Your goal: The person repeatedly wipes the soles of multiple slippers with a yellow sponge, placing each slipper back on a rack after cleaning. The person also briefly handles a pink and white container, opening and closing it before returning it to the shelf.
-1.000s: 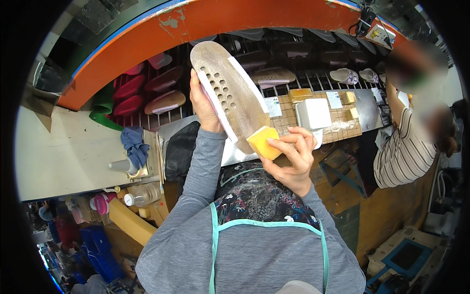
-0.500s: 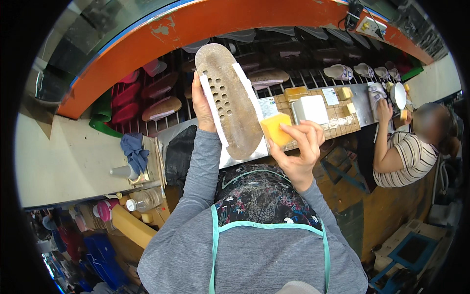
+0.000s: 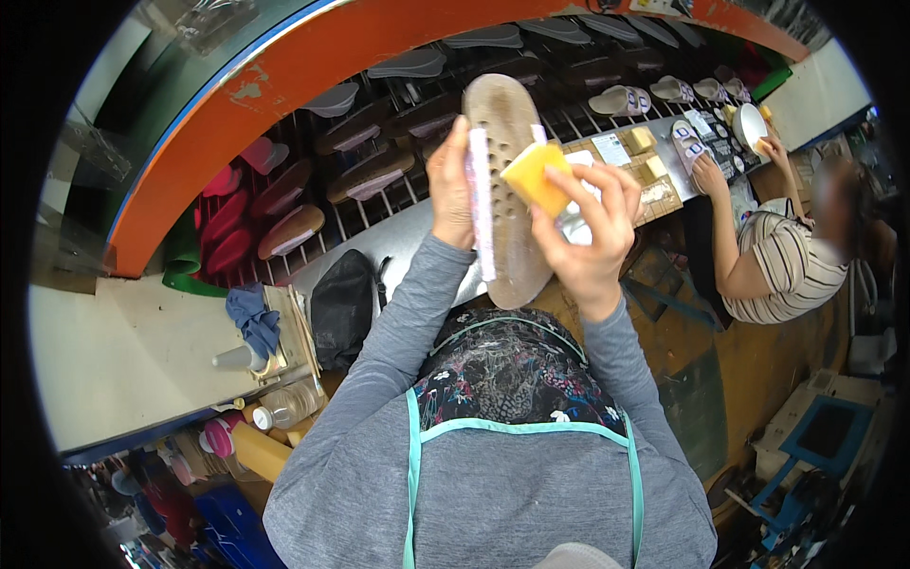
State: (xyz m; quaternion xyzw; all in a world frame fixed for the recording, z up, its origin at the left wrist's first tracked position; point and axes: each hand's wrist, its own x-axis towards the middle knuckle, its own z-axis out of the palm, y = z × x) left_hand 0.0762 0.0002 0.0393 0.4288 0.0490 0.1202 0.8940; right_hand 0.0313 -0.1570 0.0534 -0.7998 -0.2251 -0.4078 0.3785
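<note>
My left hand (image 3: 450,185) holds a brown sandal sole (image 3: 518,270) upright by its left side. Round holes dot the middle of the sole, and white patterned strips (image 3: 482,204) run along its edges. Between the fingertips and thumb of my right hand (image 3: 595,232) is a yellow sponge (image 3: 533,177). The sponge overlaps the right edge of the sole; whether it touches the surface I cannot tell.
Several soles (image 3: 372,175) and sandals (image 3: 621,100) lie on a barred conveyor under an orange frame (image 3: 204,142). A gridded board (image 3: 661,200) bears yellow blocks. At right a person in a striped shirt (image 3: 796,237) handles a sandal. A black bag (image 3: 341,308) sits at left.
The sole has shifted right and turned somewhat edge-on. My right hand has brought the sponge up and over the sole's right edge. The whole view has swung a little.
</note>
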